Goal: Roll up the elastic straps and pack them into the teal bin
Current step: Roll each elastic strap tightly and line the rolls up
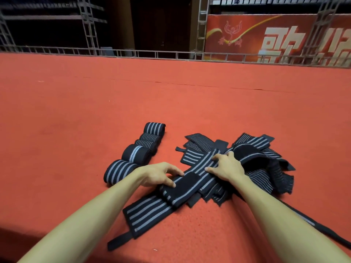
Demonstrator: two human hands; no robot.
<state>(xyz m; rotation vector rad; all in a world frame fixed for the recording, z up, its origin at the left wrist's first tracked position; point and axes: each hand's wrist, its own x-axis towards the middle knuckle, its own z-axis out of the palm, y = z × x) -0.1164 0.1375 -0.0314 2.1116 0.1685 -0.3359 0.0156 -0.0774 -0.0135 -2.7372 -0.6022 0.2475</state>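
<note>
Head view: five rolled straps (135,153), black with grey stripes, lie in a row on the red carpeted surface (76,114), touching one another, just left of the work. That part looks done, though none of them is packed. The teal bin is not in view, so I cannot say whether anything is in it.

To the right lies a loose pile (262,168) of unrolled straps, crossed over one another. How many are in it is hard to count; it seems at least as many as are rolled.

One strap (148,213) runs from the near edge up into the pile. The left hand (157,174) has its fingers curled at the strap's black patch and pinches it where it folds over. The right hand (226,168) lies further along the same strap, fingers spread, tips pressing it down at the pile's edge.

My judgement: the rolling of this strap is only starting, roughly half the rolling is left, and all the visible packing is yet to do
</note>
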